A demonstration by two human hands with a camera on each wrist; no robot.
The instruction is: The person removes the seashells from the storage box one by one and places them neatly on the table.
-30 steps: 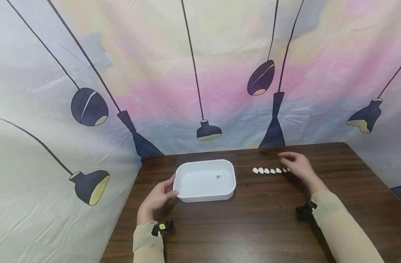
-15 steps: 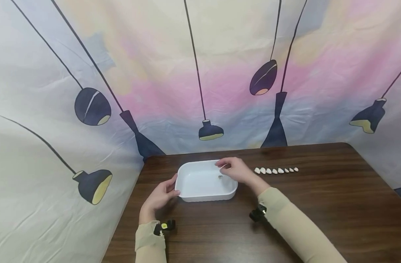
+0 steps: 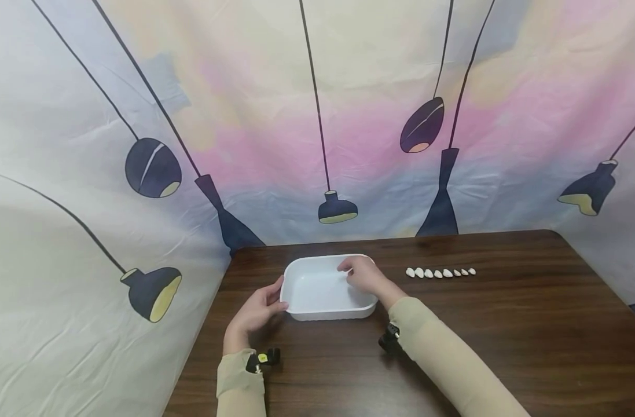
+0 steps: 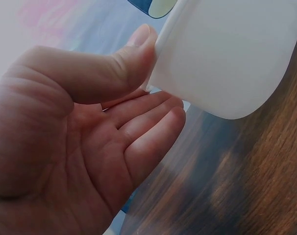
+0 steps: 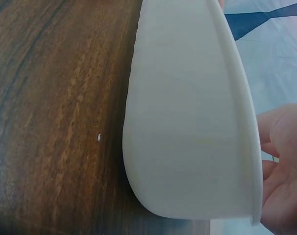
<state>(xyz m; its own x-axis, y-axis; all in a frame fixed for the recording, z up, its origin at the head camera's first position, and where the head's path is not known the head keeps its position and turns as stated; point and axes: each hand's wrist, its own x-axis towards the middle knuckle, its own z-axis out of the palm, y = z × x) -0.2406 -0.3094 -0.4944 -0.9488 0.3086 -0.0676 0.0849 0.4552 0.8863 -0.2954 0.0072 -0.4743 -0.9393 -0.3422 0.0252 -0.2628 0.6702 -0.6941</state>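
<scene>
A white rectangular tray (image 3: 317, 289) stands on the table, and my left hand (image 3: 254, 313) holds its left end. In the left wrist view the thumb (image 4: 141, 44) presses on the tray's edge while the other fingers lie behind and below it. My right hand (image 3: 364, 275) reaches over the tray's right side with its fingers bent down inside. Whether those fingertips pinch anything is hidden, since the tray wall covers them in the right wrist view. Right of the tray, several small white seashells (image 3: 438, 274) lie in a straight row.
The dark wooden table (image 3: 505, 347) has a rounded far right corner. Behind it hangs a cloth backdrop (image 3: 380, 162) printed with pendant lamps.
My right hand has moved left from the right end of the shell row and down into the tray, now covering the small shell seen there earlier. The left hand keeps its hold.
</scene>
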